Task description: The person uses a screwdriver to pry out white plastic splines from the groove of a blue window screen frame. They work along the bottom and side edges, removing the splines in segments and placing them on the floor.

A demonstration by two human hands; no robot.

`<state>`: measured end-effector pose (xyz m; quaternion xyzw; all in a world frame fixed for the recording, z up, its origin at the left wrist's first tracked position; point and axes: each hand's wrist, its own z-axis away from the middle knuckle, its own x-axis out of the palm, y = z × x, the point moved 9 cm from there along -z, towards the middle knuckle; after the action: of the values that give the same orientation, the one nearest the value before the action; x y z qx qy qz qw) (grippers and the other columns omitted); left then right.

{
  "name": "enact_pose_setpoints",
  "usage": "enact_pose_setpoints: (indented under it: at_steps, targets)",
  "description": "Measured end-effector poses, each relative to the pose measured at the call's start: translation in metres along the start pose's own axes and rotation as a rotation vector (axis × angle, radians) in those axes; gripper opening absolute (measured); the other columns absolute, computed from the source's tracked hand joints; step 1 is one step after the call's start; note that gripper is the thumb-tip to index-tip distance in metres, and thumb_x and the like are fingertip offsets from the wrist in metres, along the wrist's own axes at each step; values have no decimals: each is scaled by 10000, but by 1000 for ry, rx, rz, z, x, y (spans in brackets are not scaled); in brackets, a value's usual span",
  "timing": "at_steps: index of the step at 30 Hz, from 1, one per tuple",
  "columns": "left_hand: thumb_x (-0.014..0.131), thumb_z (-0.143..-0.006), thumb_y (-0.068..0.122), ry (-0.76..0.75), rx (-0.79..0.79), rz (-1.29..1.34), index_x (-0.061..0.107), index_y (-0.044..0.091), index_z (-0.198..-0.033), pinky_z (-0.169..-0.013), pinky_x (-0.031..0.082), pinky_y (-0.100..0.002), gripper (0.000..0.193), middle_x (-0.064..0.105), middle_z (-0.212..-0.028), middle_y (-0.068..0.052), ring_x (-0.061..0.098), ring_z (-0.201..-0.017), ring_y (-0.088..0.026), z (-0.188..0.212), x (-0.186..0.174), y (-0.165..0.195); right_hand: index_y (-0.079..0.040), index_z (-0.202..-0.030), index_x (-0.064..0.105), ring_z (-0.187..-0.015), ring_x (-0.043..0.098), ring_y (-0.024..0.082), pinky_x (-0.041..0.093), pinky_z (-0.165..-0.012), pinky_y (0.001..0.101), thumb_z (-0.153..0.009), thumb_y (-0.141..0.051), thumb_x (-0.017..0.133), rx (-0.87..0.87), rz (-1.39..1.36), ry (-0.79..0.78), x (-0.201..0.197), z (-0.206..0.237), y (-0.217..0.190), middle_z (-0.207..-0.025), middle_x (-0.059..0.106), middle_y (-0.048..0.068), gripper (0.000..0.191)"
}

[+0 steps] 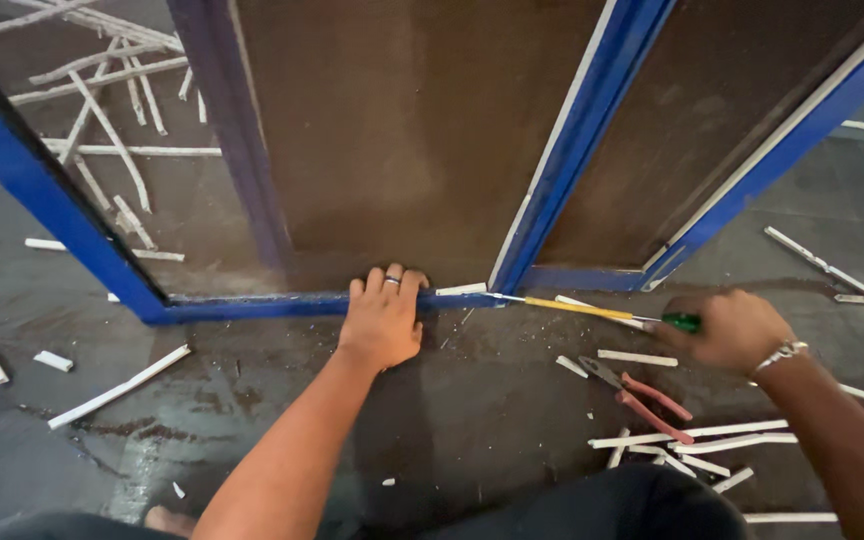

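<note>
My left hand [384, 318] rests flat on the dark floor, its fingers pressed against the bottom blue rail [252, 305] of a brown panel frame. A ring sits on one finger. My right hand [732, 330] grips the green handle of a screwdriver [592, 309] with a yellow shaft. The screwdriver lies nearly level, and its tip reaches the foot of the blue upright [572, 150], beside a short white strip [460, 289]. A metal bracelet circles my right wrist.
Red-handled pliers [642, 392] lie on the floor below the screwdriver. Several white strip offcuts [732, 435] are scattered at right, and more lie at left [117, 387] and behind the frame [112, 130]. My dark-clothed knee [602, 505] fills the bottom edge.
</note>
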<state>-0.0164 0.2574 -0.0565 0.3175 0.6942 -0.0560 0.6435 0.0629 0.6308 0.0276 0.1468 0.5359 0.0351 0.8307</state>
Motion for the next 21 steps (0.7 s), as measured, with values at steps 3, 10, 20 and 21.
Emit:
enact_pose_setpoints:
  at_steps: [3,10,20,21]
  targets:
    - [817,-671,261,0,-7,-1,531,176,-1247,-908,373,-493,649,540,-1230,-104,490,-1150,-325,0,2,-2,-341,-1065,834,-835,774,306,617,-857,429,-851,-702,565,16,-41,40,12,-21,8,-841,807,97,499]
    - [818,-666,247,-18,-44,61,536,193,-1236,-928,365,-502,638,541,-1237,-102,485,-1165,-334,0,5,-3,-281,-1137,783,-796,784,323,621,-795,452,-850,-750,527,57,-223,-96,102,-50,9,-822,794,146,606]
    - [826,-640,231,-57,-74,47,532,195,-1232,-917,361,-515,662,540,-1216,-112,484,-1161,-342,-1,5,-5,-300,-1113,795,-935,762,328,605,-873,451,-879,-805,397,54,-93,-120,86,-34,-19,-916,784,121,685]
    - [825,-645,235,1,-46,52,535,191,-1232,-918,362,-515,656,543,-1210,-114,487,-1157,-344,-1,0,-3,-339,-1141,783,-953,758,319,603,-881,453,-871,-811,365,47,-51,-149,66,-32,-19,-933,779,111,687]
